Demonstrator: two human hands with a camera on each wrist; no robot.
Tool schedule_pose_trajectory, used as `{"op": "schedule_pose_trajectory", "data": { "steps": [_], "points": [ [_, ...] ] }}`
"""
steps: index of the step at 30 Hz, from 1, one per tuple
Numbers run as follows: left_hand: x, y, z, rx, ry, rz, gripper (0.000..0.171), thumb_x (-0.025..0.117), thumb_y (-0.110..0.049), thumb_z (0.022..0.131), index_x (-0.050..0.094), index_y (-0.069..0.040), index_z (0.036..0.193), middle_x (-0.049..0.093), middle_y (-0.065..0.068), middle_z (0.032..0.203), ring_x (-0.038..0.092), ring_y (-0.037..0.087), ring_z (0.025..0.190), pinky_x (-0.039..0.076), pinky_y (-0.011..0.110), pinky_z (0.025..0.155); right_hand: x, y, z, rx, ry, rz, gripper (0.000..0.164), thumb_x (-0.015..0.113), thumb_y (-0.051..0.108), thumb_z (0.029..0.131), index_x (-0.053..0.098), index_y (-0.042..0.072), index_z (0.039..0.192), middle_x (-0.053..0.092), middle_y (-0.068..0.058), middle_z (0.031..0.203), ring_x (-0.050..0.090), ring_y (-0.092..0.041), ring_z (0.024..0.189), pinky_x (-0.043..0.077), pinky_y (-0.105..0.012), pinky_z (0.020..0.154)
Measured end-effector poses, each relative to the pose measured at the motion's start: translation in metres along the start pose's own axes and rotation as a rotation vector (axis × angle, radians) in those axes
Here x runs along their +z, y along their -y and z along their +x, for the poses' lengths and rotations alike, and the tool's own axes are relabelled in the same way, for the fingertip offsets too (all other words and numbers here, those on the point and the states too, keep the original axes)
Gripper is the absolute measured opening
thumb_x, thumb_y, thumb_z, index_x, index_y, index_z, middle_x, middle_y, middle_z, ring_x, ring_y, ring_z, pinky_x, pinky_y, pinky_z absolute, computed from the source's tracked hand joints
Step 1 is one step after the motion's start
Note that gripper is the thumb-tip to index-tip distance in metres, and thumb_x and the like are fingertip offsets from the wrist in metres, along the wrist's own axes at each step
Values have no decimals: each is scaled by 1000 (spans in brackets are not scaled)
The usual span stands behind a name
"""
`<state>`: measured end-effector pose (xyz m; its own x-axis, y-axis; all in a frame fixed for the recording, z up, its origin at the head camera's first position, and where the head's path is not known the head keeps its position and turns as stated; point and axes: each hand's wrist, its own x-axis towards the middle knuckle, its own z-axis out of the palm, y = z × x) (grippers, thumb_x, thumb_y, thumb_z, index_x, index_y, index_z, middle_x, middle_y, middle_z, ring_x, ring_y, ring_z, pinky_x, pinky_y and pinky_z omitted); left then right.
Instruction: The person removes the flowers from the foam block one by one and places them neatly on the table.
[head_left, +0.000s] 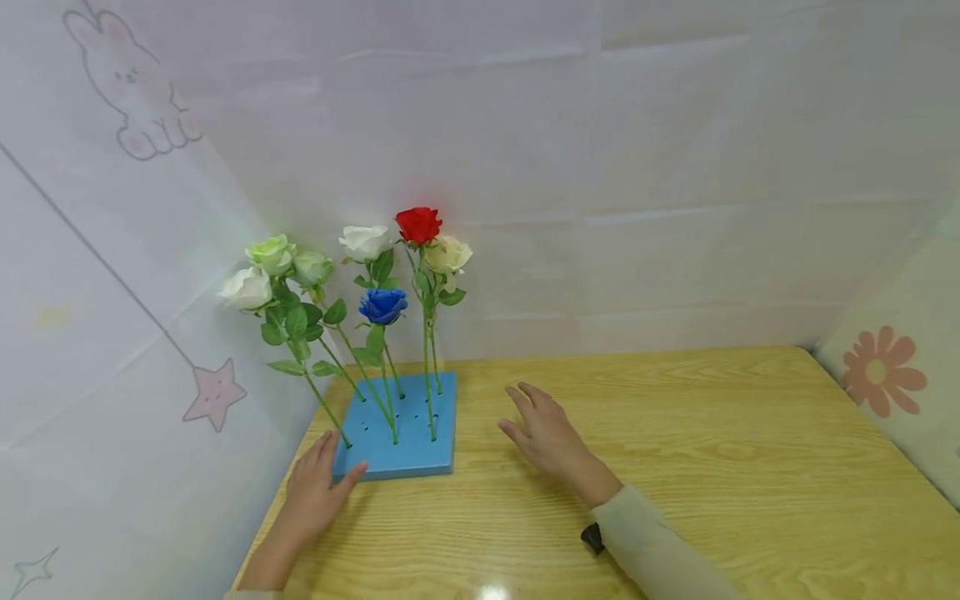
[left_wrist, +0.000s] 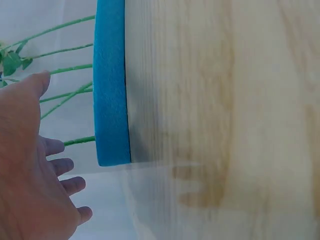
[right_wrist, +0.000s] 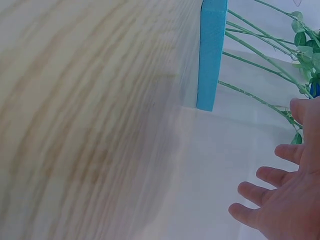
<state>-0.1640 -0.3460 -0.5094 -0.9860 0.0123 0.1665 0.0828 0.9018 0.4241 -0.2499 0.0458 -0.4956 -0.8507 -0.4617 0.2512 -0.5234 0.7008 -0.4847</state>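
left hand (head_left: 315, 487): spreading wide, gripping nothing, near-left corner of blue board (head_left: 412, 458) | right hand (head_left: 551, 437): spreading loosely, gripping nothing, right of board | blue board: lying on counter (head_left: 675, 433), left side, bearing seven roses (head_left: 382, 307)

Blue board (head_left: 416, 457), red rose (head_left: 418, 225), wood-grained table (head_left: 690, 442)

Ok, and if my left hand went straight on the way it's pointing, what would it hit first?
Your left hand would most likely meet the green stem at the near-left corner of the blue board, though depth there is unclear.
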Motion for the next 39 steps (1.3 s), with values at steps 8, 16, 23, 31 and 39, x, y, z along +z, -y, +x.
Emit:
{"op": "schedule_pose_trajectory", "data": {
  "steps": [8, 16, 23, 31, 39],
  "points": [
    [2, 11, 8, -62, 73, 30, 94, 52, -59, 101, 17, 7, 159, 15, 34, 161, 17, 57, 145, 15, 77, 109, 7, 8, 12, 8, -15, 51, 65, 49, 45, 107, 33, 12, 160, 33, -19, 161, 34, -38, 147, 33, -61, 115],
    [9, 24, 17, -144, 149, 81, 104, 45, -71, 97, 11, 4, 161, 8, 33, 164, 10, 57, 147, 10, 81, 108, 12, 16, 23, 16, -17, 107, 64, 49, 46, 106, 34, 13, 159, 36, -17, 159, 38, -37, 145, 38, -58, 113],
    [14, 31, 24, -196, 197, 83, 109, 39, -77, 96, 4, 4, 161, 1, 33, 164, 2, 59, 147, 2, 80, 109, 15, 26, 36, 29, -23, 185, 60, 50, 41, 107, 36, 14, 158, 36, -14, 159, 38, -36, 145, 38, -56, 113],
    [17, 38, 27, -206, 210, 95, 110, 36, -78, 95, 1, 3, 161, -1, 32, 165, -1, 60, 146, -2, 81, 107, 21, 34, 49, 38, 10, 273, 63, 45, 49, 107, 35, 15, 159, 34, -13, 160, 37, -33, 146, 38, -54, 114],
    [18, 30, 25, -188, 241, 111, 106, 36, -76, 97, 4, 2, 162, -1, 28, 166, -4, 58, 148, -5, 81, 108, 29, 38, 60, 67, 24, 323, 59, 46, 46, 108, 36, 17, 158, 36, -10, 160, 36, -32, 147, 36, -53, 116]
  ]
}}
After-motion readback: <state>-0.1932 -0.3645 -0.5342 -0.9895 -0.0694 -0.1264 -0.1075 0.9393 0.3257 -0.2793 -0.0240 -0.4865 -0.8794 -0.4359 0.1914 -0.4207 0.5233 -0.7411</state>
